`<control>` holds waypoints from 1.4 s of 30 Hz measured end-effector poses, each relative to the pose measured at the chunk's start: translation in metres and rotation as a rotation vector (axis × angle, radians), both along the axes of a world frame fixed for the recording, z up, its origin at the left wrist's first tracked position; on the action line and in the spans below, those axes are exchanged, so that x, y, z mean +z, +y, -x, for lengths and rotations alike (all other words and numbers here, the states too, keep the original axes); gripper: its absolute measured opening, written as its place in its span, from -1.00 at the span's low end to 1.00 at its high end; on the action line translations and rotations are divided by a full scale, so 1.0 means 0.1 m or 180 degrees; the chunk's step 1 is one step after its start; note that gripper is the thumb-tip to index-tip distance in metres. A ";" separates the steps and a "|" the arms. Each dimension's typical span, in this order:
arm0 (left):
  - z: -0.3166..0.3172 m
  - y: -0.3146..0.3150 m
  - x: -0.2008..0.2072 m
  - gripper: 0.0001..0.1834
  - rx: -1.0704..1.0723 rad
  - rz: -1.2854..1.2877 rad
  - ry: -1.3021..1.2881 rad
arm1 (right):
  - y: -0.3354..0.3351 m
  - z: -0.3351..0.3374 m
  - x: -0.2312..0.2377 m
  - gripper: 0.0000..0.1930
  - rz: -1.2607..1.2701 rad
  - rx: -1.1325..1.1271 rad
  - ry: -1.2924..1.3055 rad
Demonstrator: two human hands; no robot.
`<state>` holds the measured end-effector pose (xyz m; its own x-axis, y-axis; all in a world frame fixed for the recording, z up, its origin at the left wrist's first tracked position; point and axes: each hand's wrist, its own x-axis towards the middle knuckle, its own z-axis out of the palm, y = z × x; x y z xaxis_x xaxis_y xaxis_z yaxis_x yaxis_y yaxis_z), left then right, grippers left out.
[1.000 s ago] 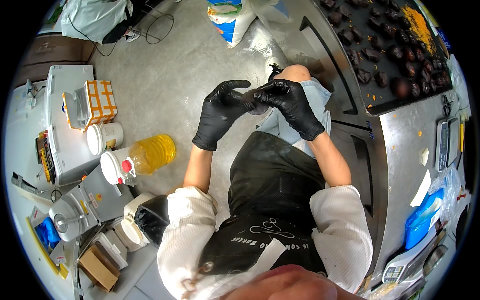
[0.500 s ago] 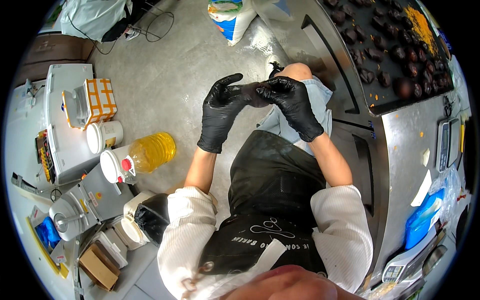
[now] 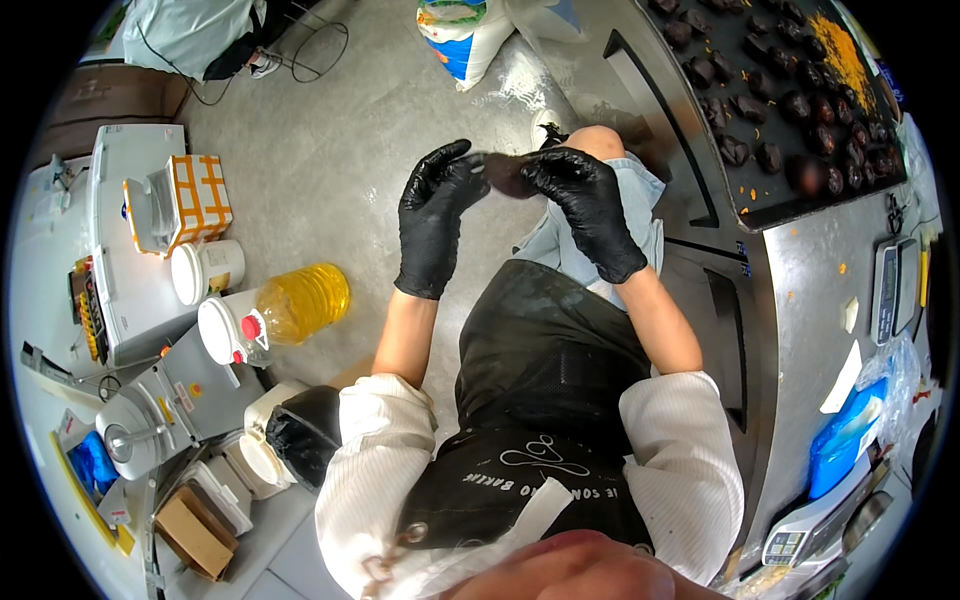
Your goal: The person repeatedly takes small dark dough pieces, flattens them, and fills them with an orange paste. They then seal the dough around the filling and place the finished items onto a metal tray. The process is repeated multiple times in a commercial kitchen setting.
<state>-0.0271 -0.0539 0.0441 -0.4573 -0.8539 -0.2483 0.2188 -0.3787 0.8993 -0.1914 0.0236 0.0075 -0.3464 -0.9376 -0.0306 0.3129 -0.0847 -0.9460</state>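
Observation:
Between my hands is a thin, flattened dark brown piece [image 3: 510,174], dough-like in look, held up above the floor. My right hand [image 3: 590,205], in a black glove, pinches its right edge. My left hand [image 3: 432,215], gloved the same way, has its fingers curled at the piece's left edge. The black tray [image 3: 752,186] at the upper right carries several dark, shiny lumps [image 3: 769,157] and a streak of orange crumbs [image 3: 845,62]. Neither hand touches the tray.
Right: a steel counter [image 3: 800,290] with a digital scale [image 3: 893,285], a blue packet [image 3: 848,435] and another scale [image 3: 795,545]. Left: an oil bottle [image 3: 310,300], white tubs [image 3: 205,270] and an orange-checked box [image 3: 200,205]. A sack [image 3: 470,45] stands on the floor ahead; another person [image 3: 185,35] is upper left.
My left hand has shifted slightly left and up, its fingers now more curled. More of the brown piece shows between the hands. My right hand has barely moved.

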 end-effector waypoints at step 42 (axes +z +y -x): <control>0.07 0.33 -0.19 -0.36 -0.1139 -0.1863 0.2385 | 0.26 -0.12 0.56 -0.64 -0.0087 -0.0123 0.2790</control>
<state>-0.0339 -0.0210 0.0255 -0.8718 -0.4728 -0.1280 0.4377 -0.8693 0.2296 -0.1798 0.0500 0.0630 -0.2873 -0.9275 0.2390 -0.5300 -0.0539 -0.8463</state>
